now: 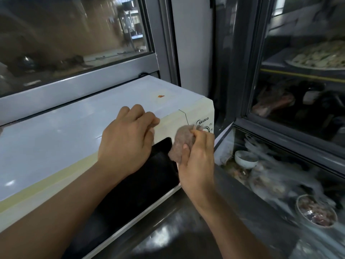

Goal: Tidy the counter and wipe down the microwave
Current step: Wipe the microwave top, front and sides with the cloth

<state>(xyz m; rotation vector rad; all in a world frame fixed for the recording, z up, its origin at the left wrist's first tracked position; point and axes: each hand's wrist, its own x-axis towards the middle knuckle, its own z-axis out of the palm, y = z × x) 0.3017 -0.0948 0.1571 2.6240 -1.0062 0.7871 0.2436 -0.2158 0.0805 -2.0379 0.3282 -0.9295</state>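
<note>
A cream-white microwave with a dark glass door stands on a steel counter under a window. My left hand rests on the top front edge of the microwave, fingers curled over the door's upper corner. My right hand holds a bunched brownish-grey cloth pressed against the microwave's front, between the door and the control panel with its dial.
A glass-fronted display case stands right of the microwave, with a tray of dumplings on a shelf. Lower in the case sit a white bowl and a bowl of chopped food. A window frame runs behind the microwave.
</note>
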